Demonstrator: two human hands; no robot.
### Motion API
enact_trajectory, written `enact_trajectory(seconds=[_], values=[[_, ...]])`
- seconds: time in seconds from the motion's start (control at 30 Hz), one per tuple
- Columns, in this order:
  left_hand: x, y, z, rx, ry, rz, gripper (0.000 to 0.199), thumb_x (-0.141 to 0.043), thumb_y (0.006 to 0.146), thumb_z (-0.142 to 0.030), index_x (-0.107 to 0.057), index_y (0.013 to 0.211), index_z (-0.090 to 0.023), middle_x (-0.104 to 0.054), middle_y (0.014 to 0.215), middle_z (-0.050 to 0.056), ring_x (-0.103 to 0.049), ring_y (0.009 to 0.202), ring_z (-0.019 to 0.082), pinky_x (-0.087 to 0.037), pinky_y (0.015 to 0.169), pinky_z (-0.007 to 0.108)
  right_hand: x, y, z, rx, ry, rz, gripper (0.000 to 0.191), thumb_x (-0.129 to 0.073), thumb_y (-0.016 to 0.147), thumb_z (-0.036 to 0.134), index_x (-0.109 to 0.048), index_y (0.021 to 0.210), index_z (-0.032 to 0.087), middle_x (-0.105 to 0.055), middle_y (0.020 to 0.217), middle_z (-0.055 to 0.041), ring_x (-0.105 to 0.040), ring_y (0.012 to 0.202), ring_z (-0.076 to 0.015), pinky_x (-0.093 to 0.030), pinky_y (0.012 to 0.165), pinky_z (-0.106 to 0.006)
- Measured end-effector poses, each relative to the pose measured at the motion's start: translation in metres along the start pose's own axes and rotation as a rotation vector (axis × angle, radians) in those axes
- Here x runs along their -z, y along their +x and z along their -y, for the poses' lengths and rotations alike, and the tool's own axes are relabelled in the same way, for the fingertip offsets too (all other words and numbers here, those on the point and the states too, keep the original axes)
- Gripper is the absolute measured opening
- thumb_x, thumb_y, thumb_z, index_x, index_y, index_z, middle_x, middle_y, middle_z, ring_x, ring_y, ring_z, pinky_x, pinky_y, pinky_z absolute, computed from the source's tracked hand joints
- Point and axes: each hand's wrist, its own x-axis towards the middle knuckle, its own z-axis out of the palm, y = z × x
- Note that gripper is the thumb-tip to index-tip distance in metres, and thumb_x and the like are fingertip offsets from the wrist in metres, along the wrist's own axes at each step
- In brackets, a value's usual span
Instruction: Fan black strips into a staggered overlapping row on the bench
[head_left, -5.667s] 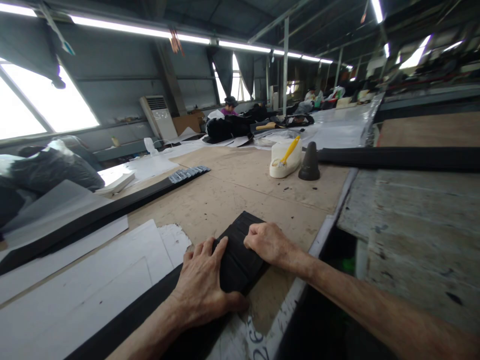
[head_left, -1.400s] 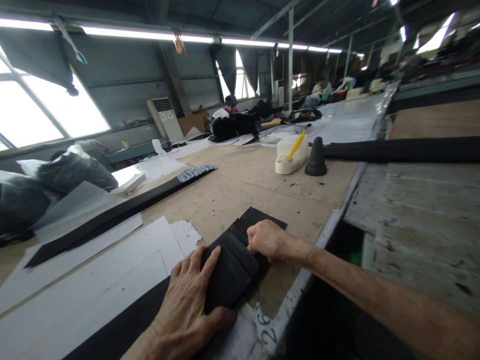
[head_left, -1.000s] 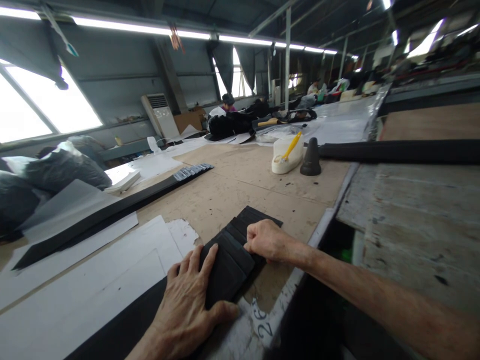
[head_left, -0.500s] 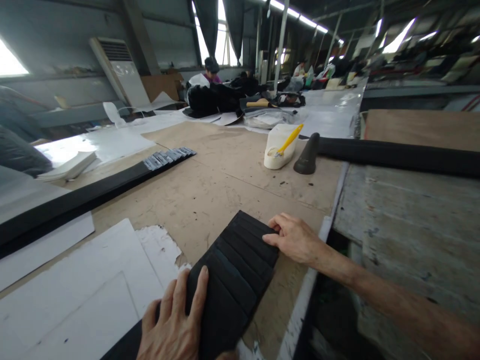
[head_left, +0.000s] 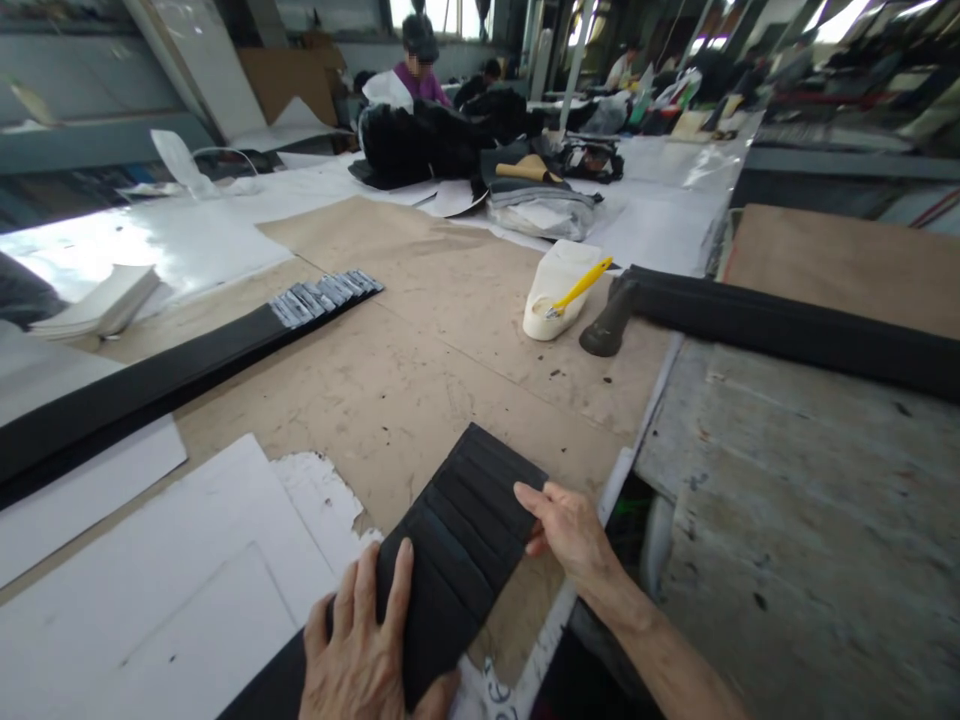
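Note:
A black layered piece (head_left: 469, 505) with several overlapping strips lies slanted on the brown-covered table. My left hand (head_left: 367, 635) rests on its lower left part, palm down with fingers spread. At its right edge, my right hand (head_left: 566, 525) pinches the piece between thumb and fingers; the fingertips underneath are partly hidden. Another black strip (head_left: 262, 685) runs out to the lower left beside my left hand.
White sheets (head_left: 150, 580) lie at left, below a long black stack (head_left: 135, 400) topped with small silvery pieces (head_left: 326, 298). Further back stand a white container (head_left: 559, 275) with a yellow brush (head_left: 585, 285) and a dark cone-like object (head_left: 609, 322). A person (head_left: 420, 65) sits beyond.
The view has shifted downward. My right hand has moved down along the right edge of the black piece. The left hand stays on it.

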Motion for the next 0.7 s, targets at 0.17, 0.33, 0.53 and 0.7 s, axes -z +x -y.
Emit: enact_trajectory(seconds=[0.17,0.33,0.53,0.7], values=[[0.004,0.002,-0.006,0.029,-0.011,-0.05,0.101,-0.062,0.059,-0.05,-0.014,0.142,-0.019,-0.028,0.14,0.022,-0.035,0.122,0.038,-0.028,0.095,0.053,-0.001,0.003,0.0,-0.075,0.033,-0.006,0.036,-0.052,0.073,0.041,-0.038,0.046,0.022,-0.046,0.031,0.0027,-0.052,0.034,-0.0139,-0.034,0.04,-0.022],[0.005,0.002,-0.009,0.043,-0.012,-0.044,0.101,-0.063,0.057,-0.048,-0.015,0.142,-0.02,-0.028,0.14,0.021,-0.036,0.122,0.038,-0.03,0.093,0.053,0.002,0.005,0.0,-0.102,0.074,0.016,0.036,-0.051,0.074,0.043,-0.041,0.048,0.022,-0.05,0.034,0.0015,-0.054,0.036,-0.0149,-0.037,0.041,-0.023],[0.002,0.001,-0.005,0.042,-0.011,-0.048,0.1,-0.061,0.06,-0.055,-0.015,0.142,-0.02,-0.028,0.142,0.021,-0.037,0.124,0.037,-0.029,0.096,0.054,-0.003,-0.02,-0.001,-0.121,0.216,-0.012,0.038,-0.051,0.073,0.056,-0.056,0.072,0.019,-0.065,0.066,-0.0034,-0.065,0.067,-0.0196,-0.051,0.058,-0.026],[0.006,-0.006,0.01,-0.015,-0.125,0.007,0.112,-0.056,0.062,-0.072,-0.004,0.143,-0.015,-0.02,0.146,0.021,-0.024,0.132,0.038,-0.02,0.102,0.062,-0.008,-0.065,-0.009,-0.237,0.603,-0.118,0.078,-0.065,0.064,0.06,-0.05,0.122,0.01,-0.061,0.117,-0.0144,-0.058,0.107,-0.0265,-0.047,0.091,-0.035]])
